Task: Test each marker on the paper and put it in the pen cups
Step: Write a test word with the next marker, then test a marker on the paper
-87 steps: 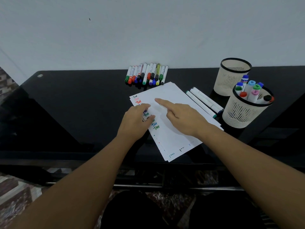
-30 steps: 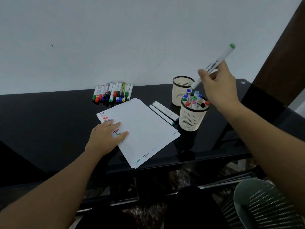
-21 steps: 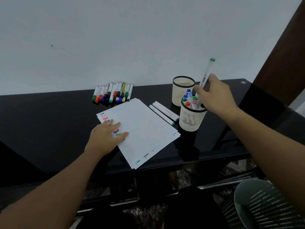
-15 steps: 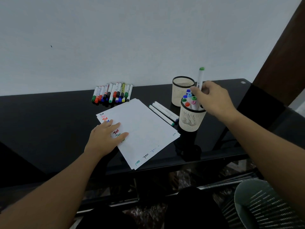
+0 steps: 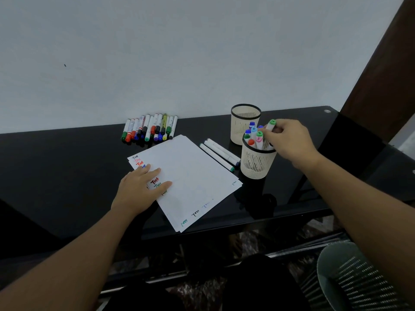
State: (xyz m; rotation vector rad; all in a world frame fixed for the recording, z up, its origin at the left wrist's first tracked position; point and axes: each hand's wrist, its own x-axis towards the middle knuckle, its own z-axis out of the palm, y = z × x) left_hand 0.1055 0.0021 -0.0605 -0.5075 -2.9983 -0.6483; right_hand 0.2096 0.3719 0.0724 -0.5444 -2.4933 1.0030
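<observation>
My right hand (image 5: 288,142) is over the near pen cup (image 5: 256,163), its fingertips pinching a green-capped white marker (image 5: 271,125) that stands mostly sunk in that cup among several other capped markers. My left hand (image 5: 140,189) lies flat on the left side of the white paper stack (image 5: 193,173), which bears small coloured test scribbles. Two white markers (image 5: 219,153) lie on the table between the paper and the cups. A row of several coloured markers (image 5: 149,129) lies by the wall.
A second mesh pen cup (image 5: 245,121) stands behind the near one; I see no markers in it. The black glass table (image 5: 67,167) ends near my body, with a mesh chair back (image 5: 359,281) at lower right. A dark wooden panel (image 5: 381,70) rises at right.
My right hand brought the green-capped marker from held high above the cups down into the near cup. Earlier, both hands were on the paper. My left hand stayed flat on the sheets.
</observation>
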